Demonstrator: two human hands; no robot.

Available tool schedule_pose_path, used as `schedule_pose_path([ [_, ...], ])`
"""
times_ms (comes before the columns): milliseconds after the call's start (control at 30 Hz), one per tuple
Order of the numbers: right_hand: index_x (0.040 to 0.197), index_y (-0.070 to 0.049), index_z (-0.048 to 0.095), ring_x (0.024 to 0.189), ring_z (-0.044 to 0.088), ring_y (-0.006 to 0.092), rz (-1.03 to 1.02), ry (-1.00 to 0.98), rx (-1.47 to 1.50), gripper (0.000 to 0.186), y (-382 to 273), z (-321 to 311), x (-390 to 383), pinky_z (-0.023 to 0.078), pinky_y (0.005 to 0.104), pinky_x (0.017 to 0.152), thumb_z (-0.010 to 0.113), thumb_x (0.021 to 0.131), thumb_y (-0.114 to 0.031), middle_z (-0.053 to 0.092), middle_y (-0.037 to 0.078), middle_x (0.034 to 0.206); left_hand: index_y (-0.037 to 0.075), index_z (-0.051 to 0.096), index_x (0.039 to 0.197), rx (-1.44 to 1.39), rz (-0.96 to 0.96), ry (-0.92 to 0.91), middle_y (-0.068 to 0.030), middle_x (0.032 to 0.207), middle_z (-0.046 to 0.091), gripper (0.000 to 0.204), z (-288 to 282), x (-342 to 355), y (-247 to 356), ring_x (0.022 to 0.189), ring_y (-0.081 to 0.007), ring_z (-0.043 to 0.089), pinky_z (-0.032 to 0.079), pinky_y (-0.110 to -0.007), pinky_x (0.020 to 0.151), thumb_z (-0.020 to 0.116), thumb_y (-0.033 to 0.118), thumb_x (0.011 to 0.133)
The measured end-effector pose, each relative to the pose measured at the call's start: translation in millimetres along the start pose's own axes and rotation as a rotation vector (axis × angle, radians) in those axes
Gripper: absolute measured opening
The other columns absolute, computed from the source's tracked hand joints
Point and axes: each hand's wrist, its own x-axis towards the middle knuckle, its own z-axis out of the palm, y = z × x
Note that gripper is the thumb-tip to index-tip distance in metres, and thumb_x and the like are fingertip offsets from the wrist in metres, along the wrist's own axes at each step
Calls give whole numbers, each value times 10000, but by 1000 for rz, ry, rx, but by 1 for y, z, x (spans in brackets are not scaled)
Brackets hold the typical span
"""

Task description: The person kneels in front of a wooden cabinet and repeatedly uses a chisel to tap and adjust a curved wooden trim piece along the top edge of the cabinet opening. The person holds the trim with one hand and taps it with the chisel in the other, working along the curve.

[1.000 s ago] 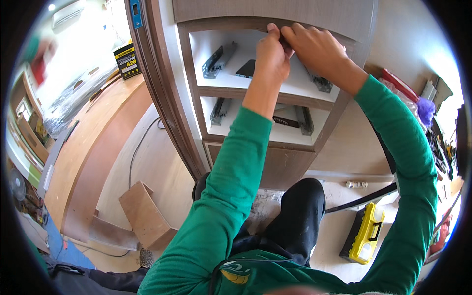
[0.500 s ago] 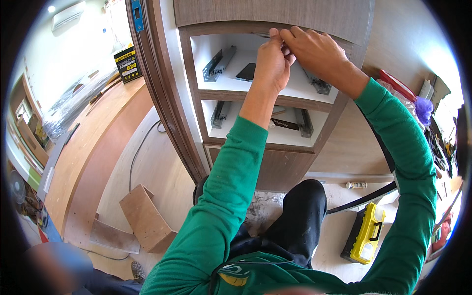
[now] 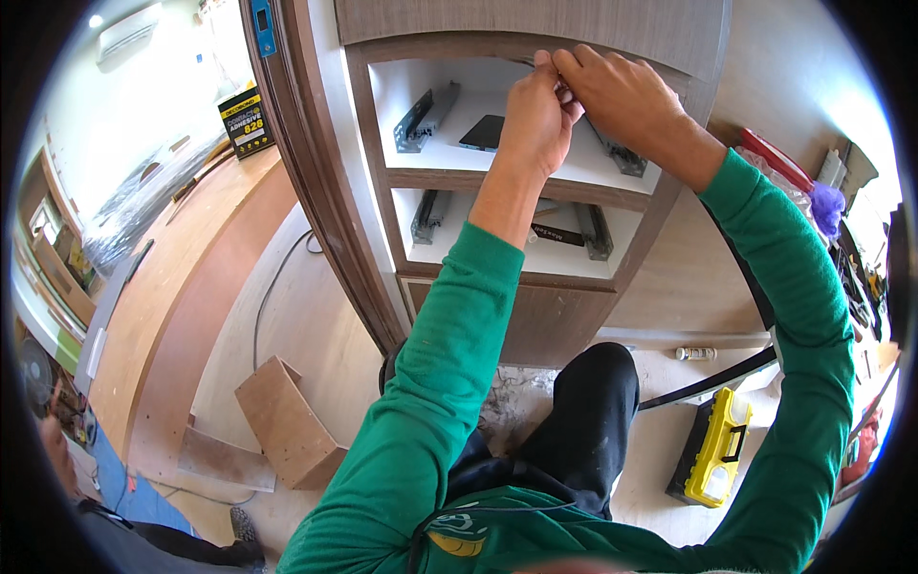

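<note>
Both hands are raised and meet at the top edge of the upper opening in a wood-grain cabinet (image 3: 516,182). My left hand (image 3: 541,120) is closed in a pinch, its fingertips against those of my right hand (image 3: 617,91), which bends over from the right with curled fingers. Whatever they pinch is hidden by the fingers; a thin, dark, curved piece shows just left of them. Inside the white upper compartment are metal drawer slides (image 3: 426,117) on both side walls and a flat black object (image 3: 481,132). The lower compartment holds more slides (image 3: 595,232) and a dark strip (image 3: 557,233).
At left, a black-and-yellow adhesive container (image 3: 247,122) stands on a curved wooden counter (image 3: 206,225). A wooden box (image 3: 287,421) lies on the floor. A yellow-and-black toolbox (image 3: 715,450) and a bottle (image 3: 695,354) are at right. Another person's leg (image 3: 186,545) shows lower left.
My hands stay together at the opening's top edge, with only a slight shift of the fingers. The view has moved a little. The person at lower left has shifted toward the left edge.
</note>
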Motion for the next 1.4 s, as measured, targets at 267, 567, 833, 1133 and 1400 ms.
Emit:
schedule_pose_path([
  [267, 1209, -65, 553, 886, 793, 282, 10, -14, -38, 291, -7, -5, 8, 679, 374, 724, 718, 982, -145, 704, 100, 1023, 98, 607, 914, -17, -5, 94, 33, 849, 494, 421, 9, -2, 7, 719, -96, 419, 398, -270, 668, 502, 401, 1186],
  [567, 1227, -59, 558, 899, 802, 301, 69, -123, -38, 286, -11, -3, 12, 688, 403, 719, 697, 1010, -184, 720, 119, 1034, 85, 619, 944, -25, 8, 210, 34, 835, 499, 410, 9, 12, 0, 729, -108, 429, 400, -294, 673, 486, 382, 1193],
  [833, 1222, -21, 560, 930, 803, 330, 14, -108, 42, 282, 0, -8, 3, 690, 427, 719, 687, 997, -134, 730, 143, 1063, -17, 661, 1191, 171, -155, -55, -62, 1005, 662, 437, -8, -8, 15, 944, -166, 642, 585, -400, 961, 563, 408, 1161],
  [1133, 1200, -15, 561, 939, 792, 350, 116, -161, 78, 218, 12, -18, -36, 679, 421, 754, 606, 1095, -201, 749, 171, 1076, -89, 616, 1248, 277, 82, 249, -203, 1275, 612, 466, -39, 8, 32, 1189, -323, 672, 561, -450, 1131, 698, 343, 1094],
  [1400, 1163, -52, 493, 889, 738, 429, 157, -48, 131, 246, 31, -22, -74, 604, 537, 754, 572, 1131, -283, 709, 222, 932, -40, 634, 1147, 406, 170, 67, -179, 1156, 681, 232, -54, 17, 45, 1170, -370, 723, 600, -533, 1118, 665, 186, 1106],
])
